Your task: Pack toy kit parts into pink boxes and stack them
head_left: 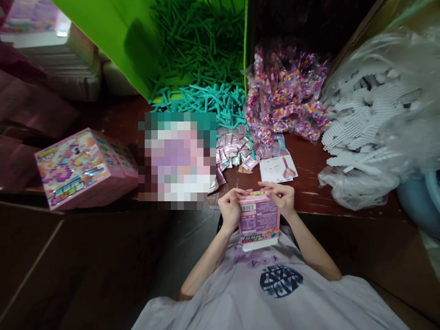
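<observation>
A pink and purple printed cardboard box (259, 217) is between my hands at the front edge of the table, close to my shirt. A white flap (260, 244) sticks out at its end nearest me. My left hand (231, 206) grips the box's far left corner, thumb and fingers closed on it. At the far right corner my right hand (282, 198) holds the box too, with its fingers reaching along the top edge. Just beyond the hands lie white printed cards (278, 168) and a heap of small shiny sachets (235, 146).
A green bin (113, 27) of teal plastic sticks (202, 98) stands behind. Bags of colourful beads (285, 96) and white ridged pieces (374, 110) lie to the right. Stacked pink boxes (79, 172) stand left, beside a blurred-out patch (177, 158).
</observation>
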### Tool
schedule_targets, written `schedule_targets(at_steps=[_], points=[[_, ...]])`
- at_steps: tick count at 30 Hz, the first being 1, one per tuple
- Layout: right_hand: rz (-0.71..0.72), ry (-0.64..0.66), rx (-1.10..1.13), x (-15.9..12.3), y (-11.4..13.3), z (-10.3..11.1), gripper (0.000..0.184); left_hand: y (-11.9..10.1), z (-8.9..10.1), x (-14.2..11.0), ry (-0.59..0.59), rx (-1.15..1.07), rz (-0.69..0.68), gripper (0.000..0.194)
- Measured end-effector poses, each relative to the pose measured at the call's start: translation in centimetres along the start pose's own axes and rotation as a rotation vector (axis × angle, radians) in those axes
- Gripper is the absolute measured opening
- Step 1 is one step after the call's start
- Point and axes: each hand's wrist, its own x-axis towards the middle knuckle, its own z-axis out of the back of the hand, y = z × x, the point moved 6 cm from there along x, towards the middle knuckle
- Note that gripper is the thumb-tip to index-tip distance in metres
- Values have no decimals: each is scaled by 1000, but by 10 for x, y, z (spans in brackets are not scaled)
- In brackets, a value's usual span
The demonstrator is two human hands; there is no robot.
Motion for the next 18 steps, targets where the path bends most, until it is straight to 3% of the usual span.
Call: schedule_targets(at_steps=[4,7,9,11,12,14,16,18], points=[[19,-39,-37,-6,1,2,29,-7,-3,-6,-19,90,-28,65],[-26,-128,90,0,-6,20,46,-15,-6,-20,-28,292,-22,40],[-20,-330,15,9,-14,50,54,-23,-15,-36,111,392,48,33],[-2,-549,-324,18,-20,83,48,-43,-35,-56,379,383,63,36],[-7,-592,-536,24,-24,94,49,-61,-47,-66,527,351,1,35],[-23,-563,-830,34,-35,104,52,-109,-72,-82,723,284,-274,35],[-12,-509,-908,39,-45,105,44,-150,-98,-94,824,320,-591,32],[37,-522,-887,37,-47,102,34,-160,-127,-103,935,573,-815,29]])
